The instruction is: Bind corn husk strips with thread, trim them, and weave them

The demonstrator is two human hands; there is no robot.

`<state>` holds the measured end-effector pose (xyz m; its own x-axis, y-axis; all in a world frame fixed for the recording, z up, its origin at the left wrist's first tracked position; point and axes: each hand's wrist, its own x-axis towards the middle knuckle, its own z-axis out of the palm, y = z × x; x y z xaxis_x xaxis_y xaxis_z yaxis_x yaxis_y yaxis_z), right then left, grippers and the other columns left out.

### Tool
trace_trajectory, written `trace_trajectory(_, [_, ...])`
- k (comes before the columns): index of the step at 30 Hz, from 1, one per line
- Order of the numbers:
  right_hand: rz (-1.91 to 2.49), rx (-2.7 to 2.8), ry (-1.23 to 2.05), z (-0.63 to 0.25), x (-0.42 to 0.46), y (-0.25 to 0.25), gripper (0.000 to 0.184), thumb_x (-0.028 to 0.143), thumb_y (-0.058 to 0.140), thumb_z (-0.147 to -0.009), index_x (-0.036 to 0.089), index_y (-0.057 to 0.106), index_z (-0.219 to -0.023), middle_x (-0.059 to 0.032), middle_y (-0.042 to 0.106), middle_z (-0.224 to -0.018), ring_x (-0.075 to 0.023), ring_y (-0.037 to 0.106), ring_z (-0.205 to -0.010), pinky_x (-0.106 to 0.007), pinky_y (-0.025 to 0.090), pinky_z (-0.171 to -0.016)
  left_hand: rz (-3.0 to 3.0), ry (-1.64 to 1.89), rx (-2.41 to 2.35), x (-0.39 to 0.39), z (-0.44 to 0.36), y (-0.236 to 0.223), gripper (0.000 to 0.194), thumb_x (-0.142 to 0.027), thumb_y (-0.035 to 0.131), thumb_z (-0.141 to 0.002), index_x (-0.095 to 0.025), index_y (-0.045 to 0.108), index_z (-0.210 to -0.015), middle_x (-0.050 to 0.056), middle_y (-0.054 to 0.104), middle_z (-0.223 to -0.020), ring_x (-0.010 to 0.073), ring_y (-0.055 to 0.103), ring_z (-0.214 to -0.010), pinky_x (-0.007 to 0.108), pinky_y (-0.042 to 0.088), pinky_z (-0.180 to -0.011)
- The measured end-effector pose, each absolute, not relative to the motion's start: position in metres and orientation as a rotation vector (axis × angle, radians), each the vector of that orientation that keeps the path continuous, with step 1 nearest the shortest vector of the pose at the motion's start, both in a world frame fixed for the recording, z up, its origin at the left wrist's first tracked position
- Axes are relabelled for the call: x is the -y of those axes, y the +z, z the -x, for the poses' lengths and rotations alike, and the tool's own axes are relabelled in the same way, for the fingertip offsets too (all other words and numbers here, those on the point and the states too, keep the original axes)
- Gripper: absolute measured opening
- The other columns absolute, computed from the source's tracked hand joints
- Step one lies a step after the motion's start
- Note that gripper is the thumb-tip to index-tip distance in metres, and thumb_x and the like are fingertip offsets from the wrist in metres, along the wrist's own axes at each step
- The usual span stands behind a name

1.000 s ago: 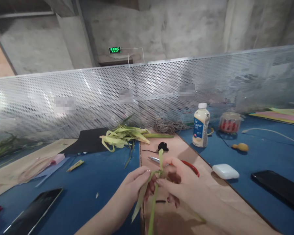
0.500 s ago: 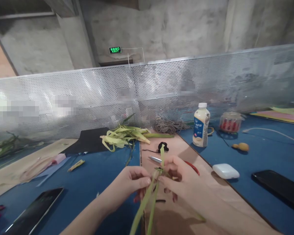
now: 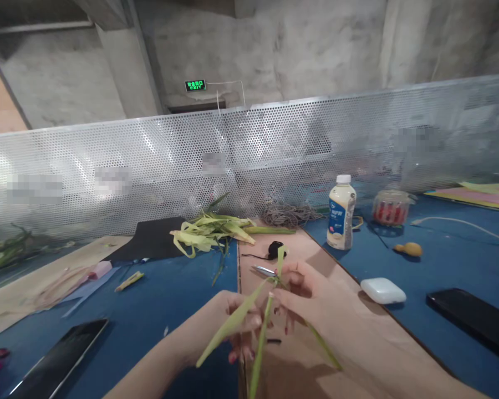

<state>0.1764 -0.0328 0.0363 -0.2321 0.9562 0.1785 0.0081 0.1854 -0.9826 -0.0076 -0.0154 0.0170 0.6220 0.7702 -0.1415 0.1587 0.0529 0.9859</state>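
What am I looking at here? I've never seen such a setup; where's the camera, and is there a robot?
There's no robot, just a person working bare-handed, seen from a camera worn on that person's head, looking forward and down. The right hand pinches green leaf strips near where they meet; one strip crosses in front of the left hand, whose grip is unclear. On the blue and tan surface lie a leaf pile, a small black bundle and dark phones; a white-capped bottle stands upright.

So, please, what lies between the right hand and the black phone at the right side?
In the head view, a white case lies between the right hand and that phone, on the blue tabletop.
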Motion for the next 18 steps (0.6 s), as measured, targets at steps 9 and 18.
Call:
trace_trajectory(9, [0.777, 1.338, 1.381, -0.177, 0.031, 0.033, 0.014, 0.023, 0.051, -0.077, 0.018, 0.047, -0.089, 0.0016, 0.053, -0.065, -0.013, 0.056, -0.059, -0.028, 0.046, -0.059, -1.321, 0.626, -0.872, 0.03, -0.002, 0.022, 0.018, -0.028, 0.066, -0.066, -0.014, 0.056, -0.069, -0.003, 0.056, -0.053, 0.0049, 0.047, -0.039, 0.015, 0.035, -0.036])
trace_trajectory(18, [0.683, 1.316, 1.432, -0.178, 0.027, 0.028, 0.018, 0.021, 0.049, -0.081, 0.016, 0.045, -0.098, 0.0014, 0.053, -0.066, -0.0124, 0.055, -0.06, -0.028, 0.045, -0.06, -1.233, 0.685, -0.754, 0.031, -0.007, 0.02, 0.015, -0.022, 0.064, -0.071, -0.014, 0.051, -0.071, -0.001, 0.061, -0.057, 0.0074, 0.056, -0.041, 0.016, 0.044, -0.04])
